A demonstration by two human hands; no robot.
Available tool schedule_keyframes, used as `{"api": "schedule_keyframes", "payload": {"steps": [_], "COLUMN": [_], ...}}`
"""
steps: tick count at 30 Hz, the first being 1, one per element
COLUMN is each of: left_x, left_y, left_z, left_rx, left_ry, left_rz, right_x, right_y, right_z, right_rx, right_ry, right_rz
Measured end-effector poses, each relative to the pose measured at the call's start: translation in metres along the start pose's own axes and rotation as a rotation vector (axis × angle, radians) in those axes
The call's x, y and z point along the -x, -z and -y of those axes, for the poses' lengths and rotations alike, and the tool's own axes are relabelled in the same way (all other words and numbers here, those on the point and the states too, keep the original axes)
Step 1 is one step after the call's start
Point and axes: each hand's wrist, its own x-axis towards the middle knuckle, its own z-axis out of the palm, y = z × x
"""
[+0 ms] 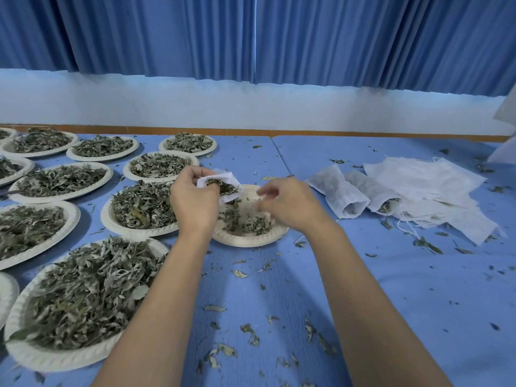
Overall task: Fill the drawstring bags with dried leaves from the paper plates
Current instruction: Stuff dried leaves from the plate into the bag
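Note:
My left hand grips a white drawstring bag by its mouth, tilted over a nearly empty paper plate. Dried leaves show inside the bag's opening. A thin scatter of dried leaves lies on that plate. My right hand hovers over the plate's right side with fingers loosely curled and blurred; whether it pinches any leaves is unclear. Two filled bags lie on their sides to the right, beside a pile of flat unfilled bags.
Several paper plates heaped with dried leaves cover the left of the blue table. Loose leaf bits are strewn across the table. A white wall and blue curtain stand behind the far edge.

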Motion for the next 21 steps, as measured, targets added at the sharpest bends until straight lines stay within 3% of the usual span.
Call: {"api": "schedule_keyframes", "payload": {"steps": [2, 5, 12, 14, 16, 18, 21], "left_x": [0.001, 0.003, -0.002, -0.005, -0.006, -0.006, -0.006], "left_y": [-0.002, -0.003, -0.001, 0.001, 0.001, 0.001, 0.002], "left_z": [-0.001, -0.002, -0.002, -0.002, -0.003, -0.003, -0.003], "left_rx": [0.009, 0.024, 0.125, 0.167, 0.205, 0.22, 0.223], "left_ry": [0.001, -0.001, 0.086, 0.101, 0.102, 0.104, 0.107], "left_rz": [0.017, 0.039, -0.002, -0.025, -0.04, -0.042, -0.039], "right_x": [0.002, -0.001, -0.009, -0.01, -0.01, -0.011, -0.016], "right_y": [-0.004, -0.018, -0.035, -0.031, -0.031, -0.04, -0.054], "right_z": [0.001, 0.006, 0.006, 0.005, 0.004, 0.007, 0.013], "right_rx": [0.315, 0.376, 0.113, 0.185, 0.299, 0.376, 0.33], "right_ry": [-0.032, -0.05, -0.047, -0.035, -0.06, -0.107, -0.095], "right_rz": [0.121, 0.164, -0.132, -0.211, -0.148, 0.017, 0.191]}}
